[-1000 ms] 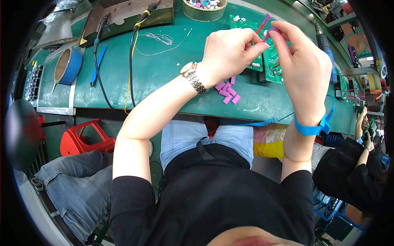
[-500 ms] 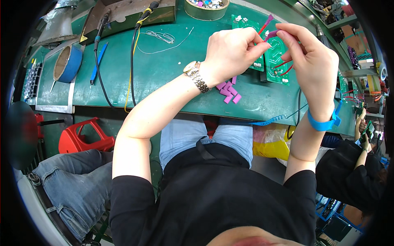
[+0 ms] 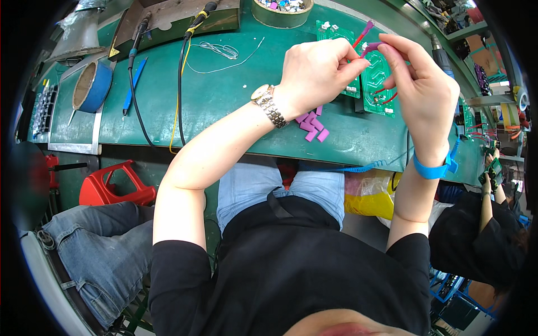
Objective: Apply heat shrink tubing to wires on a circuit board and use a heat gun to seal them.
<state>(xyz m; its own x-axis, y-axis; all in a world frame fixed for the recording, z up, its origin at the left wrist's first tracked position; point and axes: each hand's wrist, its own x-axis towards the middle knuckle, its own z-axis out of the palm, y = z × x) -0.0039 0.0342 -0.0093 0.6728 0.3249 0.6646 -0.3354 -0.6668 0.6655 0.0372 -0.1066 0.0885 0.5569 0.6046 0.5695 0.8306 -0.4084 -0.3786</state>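
Observation:
Over the green circuit boards [image 3: 376, 84], my left hand [image 3: 316, 70] pinches a red wire [image 3: 359, 40] between thumb and fingers. That wire carries a purple sleeve at its upper end. Close beside it, my right hand [image 3: 423, 84] grips another short purple sleeve [image 3: 372, 47] between thumb and forefinger, its lower end meeting the left fingertips. Whether a wire runs inside this sleeve is hidden. More red wire [image 3: 390, 98] rises from the right-hand board below my right fingers. Several loose purple sleeves [image 3: 311, 124] lie on the bench below my left wrist.
Two corded soldering irons [image 3: 193, 25] rest at the metal box [image 3: 168, 28], cables crossing the green bench [image 3: 224, 106]. Solder wire [image 3: 221, 50], a blue stick [image 3: 134, 87], a blue roll [image 3: 92, 87] and a parts tub [image 3: 282, 14] are around. A blue coiled cord [image 3: 364, 167] hangs along the front edge.
My right hand has shifted slightly left, and its wrist has lowered a little. My left hand keeps its pinch in nearly the same place.

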